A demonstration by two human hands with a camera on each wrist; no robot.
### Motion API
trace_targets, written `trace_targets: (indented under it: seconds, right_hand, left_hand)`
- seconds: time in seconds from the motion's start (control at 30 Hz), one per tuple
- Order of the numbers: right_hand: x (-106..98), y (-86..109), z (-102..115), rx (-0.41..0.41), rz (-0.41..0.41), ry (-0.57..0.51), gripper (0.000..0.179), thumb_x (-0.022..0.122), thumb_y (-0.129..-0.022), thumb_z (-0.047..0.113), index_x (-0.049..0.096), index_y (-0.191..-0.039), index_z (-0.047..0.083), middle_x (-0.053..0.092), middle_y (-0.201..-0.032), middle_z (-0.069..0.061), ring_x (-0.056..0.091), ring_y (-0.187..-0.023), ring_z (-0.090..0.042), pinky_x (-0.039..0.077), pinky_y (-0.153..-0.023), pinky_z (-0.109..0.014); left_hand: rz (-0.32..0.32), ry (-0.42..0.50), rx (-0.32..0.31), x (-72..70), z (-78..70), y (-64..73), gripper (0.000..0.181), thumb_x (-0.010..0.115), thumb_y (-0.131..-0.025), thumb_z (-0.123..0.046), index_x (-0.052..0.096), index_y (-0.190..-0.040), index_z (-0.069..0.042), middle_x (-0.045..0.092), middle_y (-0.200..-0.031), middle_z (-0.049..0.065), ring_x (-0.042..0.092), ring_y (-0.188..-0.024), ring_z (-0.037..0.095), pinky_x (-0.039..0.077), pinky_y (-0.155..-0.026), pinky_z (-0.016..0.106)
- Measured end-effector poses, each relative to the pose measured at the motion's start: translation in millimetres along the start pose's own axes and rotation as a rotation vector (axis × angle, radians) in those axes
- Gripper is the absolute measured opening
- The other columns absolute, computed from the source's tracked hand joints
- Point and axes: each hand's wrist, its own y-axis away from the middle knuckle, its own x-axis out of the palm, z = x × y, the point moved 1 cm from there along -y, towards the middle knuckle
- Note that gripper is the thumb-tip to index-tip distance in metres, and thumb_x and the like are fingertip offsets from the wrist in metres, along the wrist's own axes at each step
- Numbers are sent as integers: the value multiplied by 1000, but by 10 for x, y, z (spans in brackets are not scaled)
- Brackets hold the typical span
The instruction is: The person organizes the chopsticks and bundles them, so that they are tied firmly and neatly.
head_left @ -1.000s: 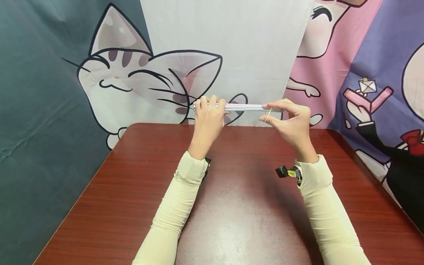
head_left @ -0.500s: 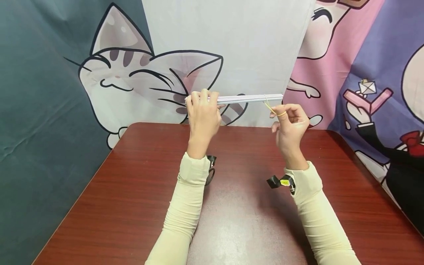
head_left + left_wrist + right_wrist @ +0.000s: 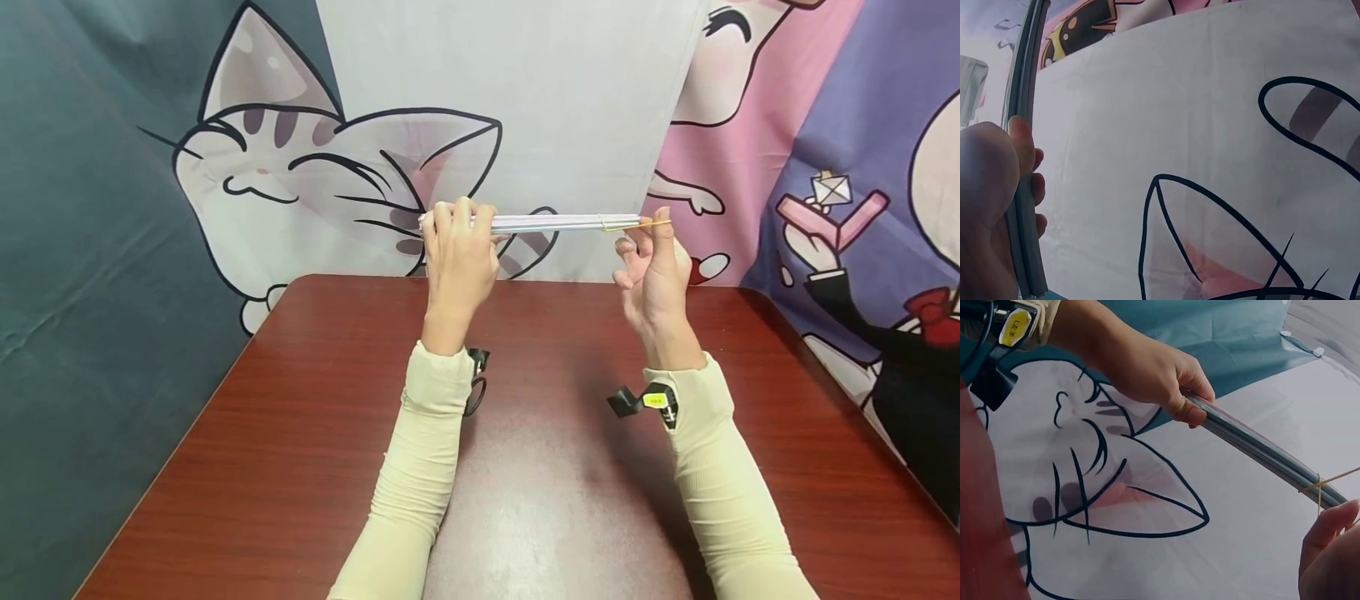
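My left hand (image 3: 459, 267) grips one end of a bundle of long, thin, pale rods (image 3: 551, 223), held level above the table's far edge. In the left wrist view the fingers and thumb of that left hand (image 3: 988, 181) wrap round the bundle (image 3: 1025, 244). A thin yellow rubber band (image 3: 621, 227) loops round the bundle close to its right end. Beyond that end, my right hand (image 3: 660, 279) holds the band stretched with thumb and index finger, the thumb upright. The right wrist view shows the rubber band (image 3: 1319, 483) crossing the rods, with the right fingers (image 3: 1335, 519) right beside.
A reddish-brown wooden table (image 3: 300, 433) lies below both arms. Behind it hangs a cloth backdrop (image 3: 570, 100) with cartoon animals, close beyond the hands. A camera (image 3: 645, 402) is strapped to the right wrist.
The right hand has gone from the bundle's end to just past it, dipping lower and then rising, pulling the band out to the right. The left hand has shifted slightly left and up with the bundle.
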Motion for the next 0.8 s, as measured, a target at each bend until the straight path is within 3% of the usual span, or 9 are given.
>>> trace_targets:
  seconds: [0.3,0.5,0.6,0.67,0.73,0.8]
  right_hand:
    - [44,-106,155,119,91,119,29,74,-77,25,61,-88,1,67,-87,-12,50,-51,-12,24,-35,-17]
    - [87,-109,208,108,124,469,20,76,-76,17,70,-88,1,70,-80,-7,46,-56,-9,30,-39,-19]
    - [124,-89,198,23,117,655,23,78,-72,15,72,-90,3,70,-78,-4,49,-59,-11,36,-37,-19]
    - [150,-72,196,-92,108,802,27,80,-70,18,72,-92,4,70,-77,-2,56,-62,-11,38,-37,-19]
    - [176,-42,191,-249,94,991,30,81,-69,24,73,-92,7,70,-76,-1,60,-65,-9,41,-42,-16]
    - [204,1,176,-451,93,1185,30,81,-67,29,74,-90,10,71,-77,0,62,-72,-8,41,-60,-15]
  left_hand:
    - [7,101,76,-6,-15,-21,26,63,-82,-33,59,-100,-14,53,-98,3,42,-97,27,26,-89,42]
    - [37,140,109,14,-59,11,25,61,-82,-35,60,-97,-15,53,-95,2,42,-97,26,26,-89,42]
    - [45,148,111,24,-69,25,26,61,-82,-35,61,-98,-15,53,-95,2,43,-98,26,26,-89,41]
    - [45,152,101,33,-64,29,24,62,-82,-33,61,-98,-15,54,-95,2,42,-99,26,26,-89,41]
    - [45,154,92,40,-54,34,23,63,-82,-32,61,-99,-16,54,-95,2,42,-98,26,26,-89,41]
    - [45,153,87,47,-46,41,23,63,-82,-32,61,-98,-16,54,-95,1,43,-98,26,26,-88,40]
